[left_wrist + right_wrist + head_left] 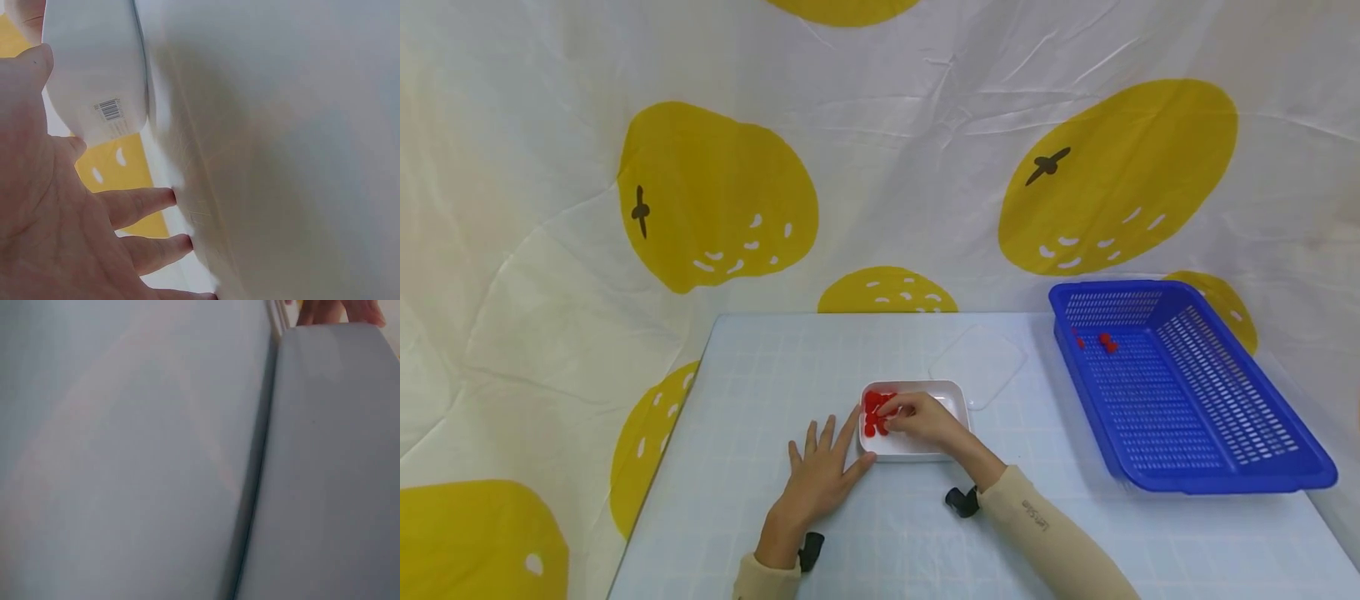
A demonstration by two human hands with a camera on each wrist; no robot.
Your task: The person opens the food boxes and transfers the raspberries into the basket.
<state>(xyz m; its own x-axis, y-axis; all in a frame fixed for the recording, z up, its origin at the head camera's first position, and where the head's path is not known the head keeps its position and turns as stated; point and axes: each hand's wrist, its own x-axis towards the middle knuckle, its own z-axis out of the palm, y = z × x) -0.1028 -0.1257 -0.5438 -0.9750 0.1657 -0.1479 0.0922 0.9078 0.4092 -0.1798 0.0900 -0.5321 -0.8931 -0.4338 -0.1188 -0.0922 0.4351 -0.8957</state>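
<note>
1. The left hand (820,479), its grip spread wide and grasping nothing, touches the white rectangular tray (910,457).
2. The right hand (928,418) bends its grip over small red pieces (871,400) at the tray's left; if it pinches one, I cannot tell.

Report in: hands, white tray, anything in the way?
Left hand spread, touching white tray. Right hand at red pieces inside, grip unclear. Nothing visibly blocking.

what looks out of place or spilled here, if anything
Nothing looks spilled or damaged. Slightly askew is the clear lid-like sheet, lying at an angle behind the white tray, not square with it. The red pieces there sit bunched at the tray's left end.
</note>
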